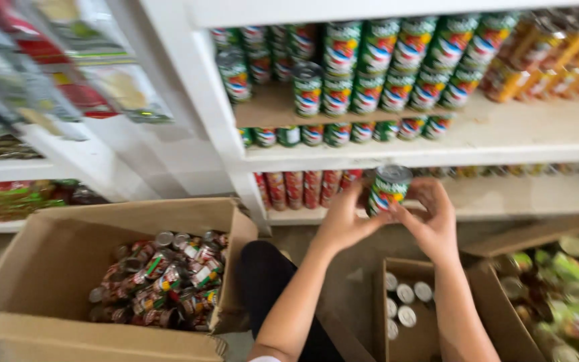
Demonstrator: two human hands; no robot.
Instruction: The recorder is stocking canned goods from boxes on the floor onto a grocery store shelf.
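Both my hands hold one green-labelled can [387,189] in front of the lower shelf. My left hand [344,220] grips its left side and my right hand [431,216] cups its right side. Above, the white shelf [504,141] carries stacked rows of matching green cans [397,67], with a cardboard sheet under the upper layers. A single can [307,88] stands at the front of the gap on the left of that stack.
A big open cardboard box [68,268] of red-labelled cans sits at the left. A smaller box [403,308] below my hands holds several silver-topped cans. Another box [557,288] of green goods is at the right. Red cans [303,188] line the lower shelf. My dark-trousered knee [266,281] is between boxes.
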